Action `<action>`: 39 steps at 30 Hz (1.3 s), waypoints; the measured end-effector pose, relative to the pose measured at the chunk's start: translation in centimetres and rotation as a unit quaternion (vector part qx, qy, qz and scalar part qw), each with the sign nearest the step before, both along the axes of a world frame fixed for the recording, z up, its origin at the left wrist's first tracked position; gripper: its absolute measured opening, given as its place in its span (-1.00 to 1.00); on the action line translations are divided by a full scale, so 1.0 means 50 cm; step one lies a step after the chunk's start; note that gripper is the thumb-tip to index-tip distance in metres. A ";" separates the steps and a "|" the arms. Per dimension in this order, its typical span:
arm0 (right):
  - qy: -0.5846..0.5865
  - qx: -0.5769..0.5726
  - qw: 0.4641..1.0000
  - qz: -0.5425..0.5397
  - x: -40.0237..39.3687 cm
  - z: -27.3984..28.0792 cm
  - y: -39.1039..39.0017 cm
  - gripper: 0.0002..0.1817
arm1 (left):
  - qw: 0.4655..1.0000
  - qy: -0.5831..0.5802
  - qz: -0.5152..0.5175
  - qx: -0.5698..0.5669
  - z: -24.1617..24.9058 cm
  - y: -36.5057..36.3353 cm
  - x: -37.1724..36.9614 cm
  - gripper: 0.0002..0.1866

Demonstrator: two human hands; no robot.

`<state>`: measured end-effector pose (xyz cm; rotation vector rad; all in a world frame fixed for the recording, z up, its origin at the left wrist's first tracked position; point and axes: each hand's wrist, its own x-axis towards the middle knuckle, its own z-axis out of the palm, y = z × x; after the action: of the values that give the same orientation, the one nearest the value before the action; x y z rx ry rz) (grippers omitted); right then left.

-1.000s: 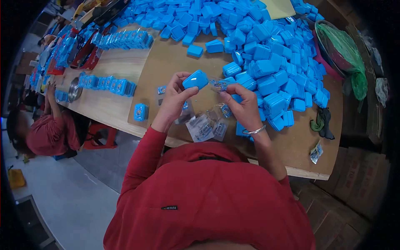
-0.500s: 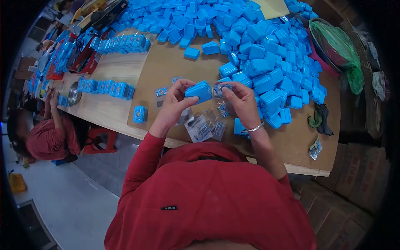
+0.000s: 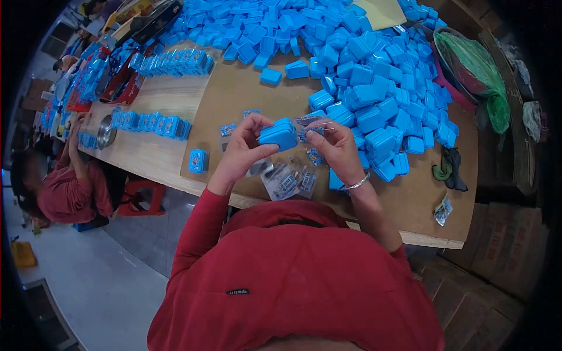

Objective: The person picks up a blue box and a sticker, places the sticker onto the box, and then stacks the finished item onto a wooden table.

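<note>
My left hand [image 3: 239, 151] pinches a small blue plastic box [image 3: 278, 134] between thumb and fingers. Just to its right, my right hand [image 3: 341, 153] grips a small printed sticker [image 3: 304, 134] close to the box's side; a clear film edge shows by the fingertips. Below both hands lie clear sheets of printed stickers [image 3: 287, 182] on the brown board. Another small sticker [image 3: 315, 156] rests under my right hand, and more sticker pieces [image 3: 228, 130] lie left of my left hand. A blue box with a printed front [image 3: 198, 161] stands further left.
A large heap of blue boxes [image 3: 374, 93] covers the back and right of the board [image 3: 234, 88]. Rows of stickered boxes [image 3: 151, 124] and a metal bowl [image 3: 106, 132] stand to the left, near a seated person in red [image 3: 70, 193]. A crumpled packet [image 3: 443, 209] lies at right.
The blue box has turned in my left hand so its broad side shows more. My right hand has shifted slightly left and down, with the sticker now angled differently at the box's side.
</note>
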<state>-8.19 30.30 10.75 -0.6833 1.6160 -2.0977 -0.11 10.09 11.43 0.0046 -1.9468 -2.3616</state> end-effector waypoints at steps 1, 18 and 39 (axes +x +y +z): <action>0.001 -0.008 1.000 0.004 0.002 0.001 0.001 -0.84 | 1.000 0.002 -0.004 0.008 0.006 0.004 0.000 -0.55; 0.111 0.126 0.986 0.003 0.014 0.038 -0.002 -0.55 | 0.993 -0.026 -0.030 0.115 -0.006 0.012 0.005 -0.59; 0.465 0.169 0.856 -0.151 0.024 0.034 -0.041 0.22 | 0.990 -0.017 0.094 0.100 0.040 0.115 0.012 -0.39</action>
<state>-7.00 28.25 12.44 -1.5436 2.6577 -1.6309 0.47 15.82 13.42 0.2321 -1.6324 -2.4317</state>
